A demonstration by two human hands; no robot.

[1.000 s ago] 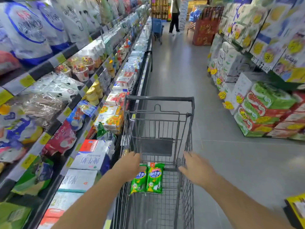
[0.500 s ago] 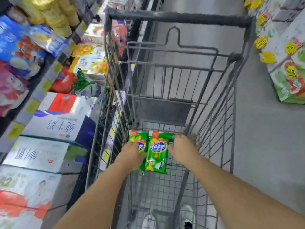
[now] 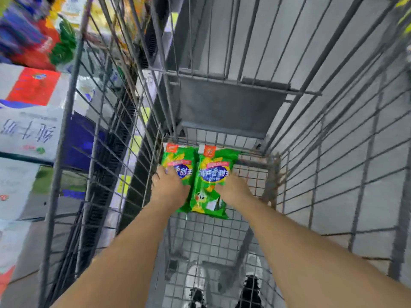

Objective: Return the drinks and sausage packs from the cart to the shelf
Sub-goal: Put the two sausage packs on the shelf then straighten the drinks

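I see the wire cart (image 3: 333,107) hard against the shelf (image 3: 29,130) on its left. Two green sausage packs (image 3: 209,174) lie side by side at its far end. Left hand (image 3: 170,188) and right hand (image 3: 233,190) each press a pack's outer edge; curl unclear.

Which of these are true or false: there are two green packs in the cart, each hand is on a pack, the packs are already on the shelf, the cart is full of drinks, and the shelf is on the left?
1. Two green packs lie in the cart. True: left pack, right pack.
2. Each hand is on a pack. True: left hand, right hand.
3. The packs are on the shelf. False: both are in the cart.
4. The cart is full of drinks. False: no drinks show.
5. The shelf is on the left. True.
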